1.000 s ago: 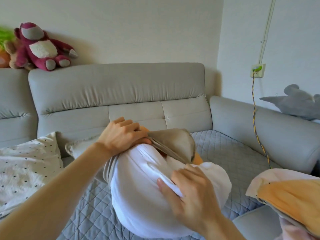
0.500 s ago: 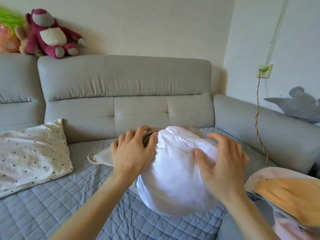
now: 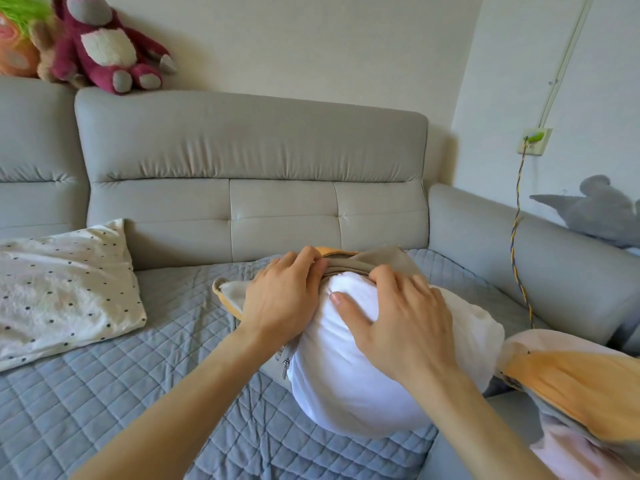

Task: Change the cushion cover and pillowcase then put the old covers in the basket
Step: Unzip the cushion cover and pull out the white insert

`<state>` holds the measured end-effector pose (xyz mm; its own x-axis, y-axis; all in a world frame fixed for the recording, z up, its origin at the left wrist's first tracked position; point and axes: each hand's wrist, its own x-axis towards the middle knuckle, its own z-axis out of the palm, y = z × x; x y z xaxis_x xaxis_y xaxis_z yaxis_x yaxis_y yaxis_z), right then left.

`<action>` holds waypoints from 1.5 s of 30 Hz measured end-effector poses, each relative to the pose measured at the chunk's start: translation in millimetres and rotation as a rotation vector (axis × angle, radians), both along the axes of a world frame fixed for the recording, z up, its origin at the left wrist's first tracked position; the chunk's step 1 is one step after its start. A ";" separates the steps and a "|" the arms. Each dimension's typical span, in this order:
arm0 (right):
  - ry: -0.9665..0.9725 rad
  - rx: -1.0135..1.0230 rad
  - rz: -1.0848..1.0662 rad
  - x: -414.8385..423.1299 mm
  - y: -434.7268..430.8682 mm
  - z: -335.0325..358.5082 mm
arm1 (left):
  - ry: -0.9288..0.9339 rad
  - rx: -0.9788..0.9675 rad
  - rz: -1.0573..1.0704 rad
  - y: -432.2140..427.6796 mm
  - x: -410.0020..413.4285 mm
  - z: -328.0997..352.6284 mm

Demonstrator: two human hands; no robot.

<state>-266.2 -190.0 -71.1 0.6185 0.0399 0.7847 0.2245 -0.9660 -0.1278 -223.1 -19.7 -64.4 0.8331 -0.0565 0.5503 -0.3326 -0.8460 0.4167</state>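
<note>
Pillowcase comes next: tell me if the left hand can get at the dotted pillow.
Probably yes: the left hand has only quilted seat between it and the dotted pillow, but must first release the cushion cover.
</note>
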 end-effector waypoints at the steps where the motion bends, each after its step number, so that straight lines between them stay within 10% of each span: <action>1: -0.013 0.005 0.029 1.1 -1.9 -1.1 | -0.028 0.036 -0.004 -0.4 0.4 0.0; 5: -0.094 0.072 0.149 3.1 -5.9 -2.0 | -0.135 0.171 -0.053 1.4 3.3 5.1; 10: -0.260 0.143 0.370 -17.1 -19.0 -8.9 | 0.171 0.324 0.133 32.7 17.4 -10.7; 16: -0.196 0.238 0.084 12.6 -41.6 15.3 | 0.215 -0.315 -0.078 12.3 13.1 -0.9; 22: -0.013 0.367 0.180 43.9 -15.5 54.4 | 0.148 -0.323 -0.394 -7.0 -20.5 31.8; 27: 0.114 0.496 0.318 36.6 -43.2 60.2 | 0.109 -0.478 -0.172 39.9 -14.7 23.1; 30: 0.440 0.418 0.098 41.2 -92.4 28.0 | 0.153 -0.797 -0.207 80.5 -15.5 23.2; 33: 0.677 0.808 0.361 35.4 -100.7 -2.3 | 0.276 -1.024 -0.257 96.2 -13.7 21.5; 41: -0.022 0.564 -0.014 22.6 -74.8 0.0 | 0.083 -0.859 0.013 62.8 -0.3 34.3; 45: 0.146 0.847 -0.037 45.5 -82.1 52.4 | 0.097 -0.890 0.051 65.0 19.5 68.0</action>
<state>-220.7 -272.2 -18.7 0.7051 -0.5456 0.4529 0.1196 -0.5380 -0.8344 -203.6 45.3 3.7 0.8679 0.3962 0.2997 -0.2324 -0.2093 0.9498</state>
